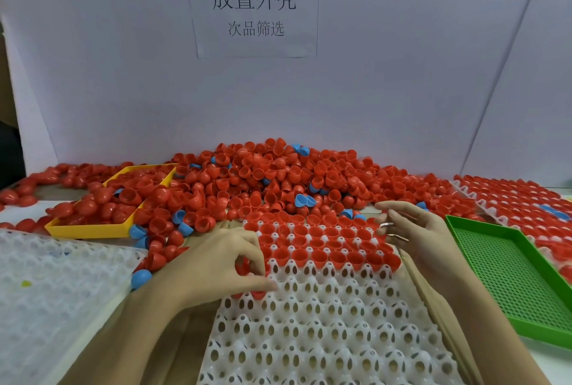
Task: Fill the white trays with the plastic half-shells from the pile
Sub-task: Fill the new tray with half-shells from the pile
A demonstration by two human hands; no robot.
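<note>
The left hand [216,264] pinches red shells [247,267] at the tray's [325,322] left edge to seat them; the right hand [414,233] hovers loose-fingered, holding nothing.

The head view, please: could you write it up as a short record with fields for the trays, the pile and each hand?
middle tray: white, far rows filled with red shells, near rows empty
left hand: fingers curled round red shells at the tray's left edge
right hand: fingers relaxed, holds nothing, at the tray's far right corner
pile: mostly red shells, a few blue, behind the tray
yellow tray: left, holds red shells
green tray: right, no shells visible
right white tray: filled
</note>
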